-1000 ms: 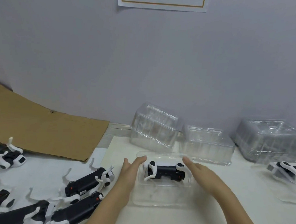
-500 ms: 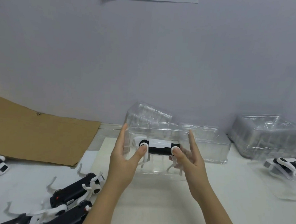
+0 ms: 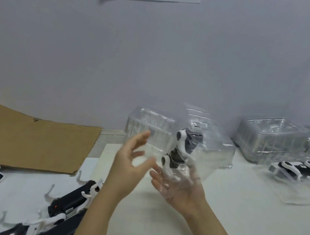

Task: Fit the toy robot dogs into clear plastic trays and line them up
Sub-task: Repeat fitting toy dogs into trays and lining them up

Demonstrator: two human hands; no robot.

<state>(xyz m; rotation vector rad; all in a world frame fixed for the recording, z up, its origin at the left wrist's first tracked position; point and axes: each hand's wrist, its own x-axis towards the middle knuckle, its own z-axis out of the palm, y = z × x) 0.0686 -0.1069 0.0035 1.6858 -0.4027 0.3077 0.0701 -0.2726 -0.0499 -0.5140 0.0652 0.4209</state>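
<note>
- While the right hand [image 3: 180,189] holds the clear plastic tray [image 3: 199,118] by its lower end, apparently between thumb and fingers, the tray stands tipped up on end above the worktop [image 3: 161,228].
- One toy robot dog [image 3: 185,147], black with white legs, sits inside the tray and is tipped up with it.
- Just beside the tray, the left hand [image 3: 129,163] is blurred, its fingers spread and holding nothing.
- My judgement is that the tray is thin, light and springy, so a hard squeeze would buckle its walls and could pop the dog loose.
- Its glossy plastic looks slippery, so the stiffer rim or both short ends seem the safer places to hold.
- Since the dog carries most of the weight, a palm underneath should steady it.
- Its thin white legs look fragile and are best not gripped.
- More loose dogs [image 3: 73,201] lie at lower left, and one filled tray [image 3: 291,169] lies to the right.
</note>
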